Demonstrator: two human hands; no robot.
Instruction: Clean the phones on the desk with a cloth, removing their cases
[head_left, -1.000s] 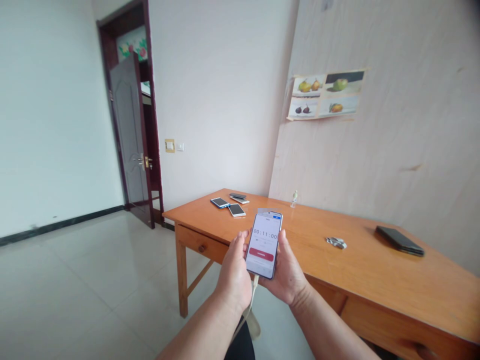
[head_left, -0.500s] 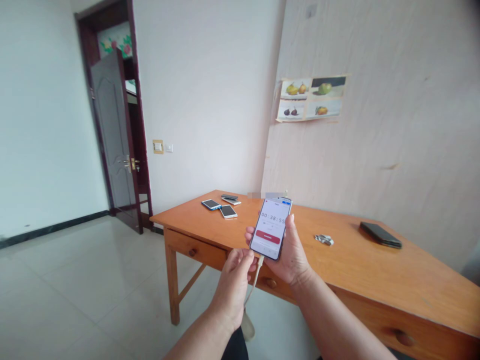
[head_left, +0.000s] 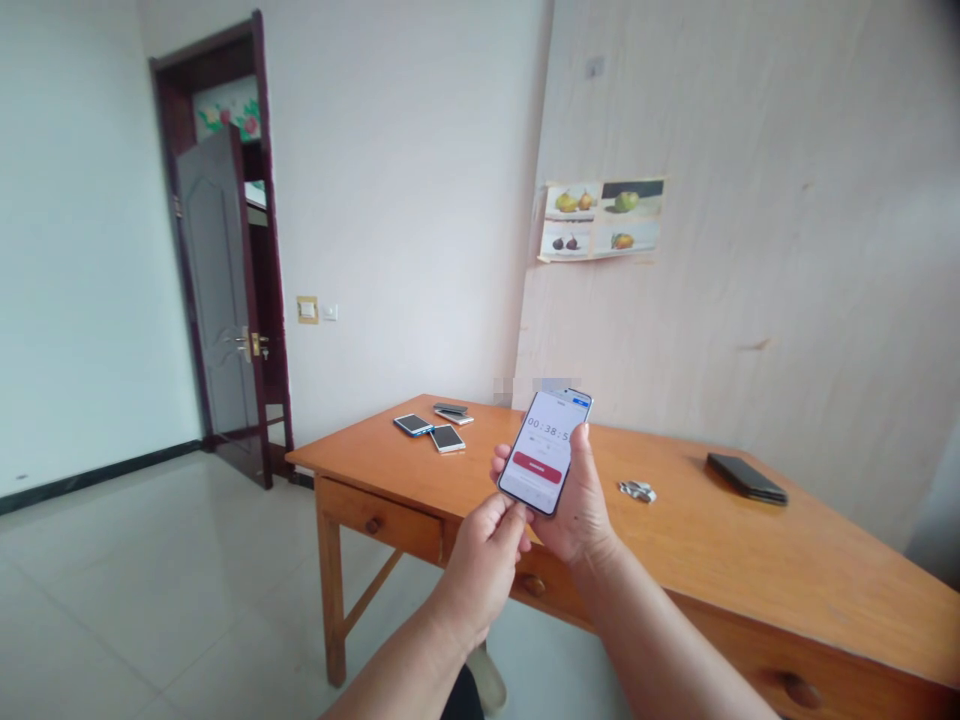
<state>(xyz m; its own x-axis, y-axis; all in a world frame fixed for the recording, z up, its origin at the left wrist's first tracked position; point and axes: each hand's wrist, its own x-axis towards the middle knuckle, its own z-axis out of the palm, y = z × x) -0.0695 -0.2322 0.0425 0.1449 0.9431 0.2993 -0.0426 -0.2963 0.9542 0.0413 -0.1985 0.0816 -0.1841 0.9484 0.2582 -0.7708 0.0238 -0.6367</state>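
Observation:
My right hand (head_left: 581, 505) is wrapped round a smartphone (head_left: 546, 445), thumb along its right edge and fingertips showing at the left. The screen is lit with a timer and a red button, and the phone is tilted over the table's front edge. At the phone's bottom end, my left hand (head_left: 487, 555) is closed in a pinch, thumb and fingers touching the charging port area. The white charging cable plug seen there a moment earlier is now hidden behind those fingers.
On the wooden table (head_left: 652, 540) lie several other phones (head_left: 448, 437) at the left back. A crumpled grey-white item (head_left: 637, 492) and a black wallet-like case (head_left: 747, 478) lie at right. Drawers with round knobs face me. A door (head_left: 217, 310) stands ajar at left.
My left hand has moved up and right and closed on the cable's plug at the phone's bottom, covering it. The phone tilts slightly more to the right. The camera view has shifted a little.

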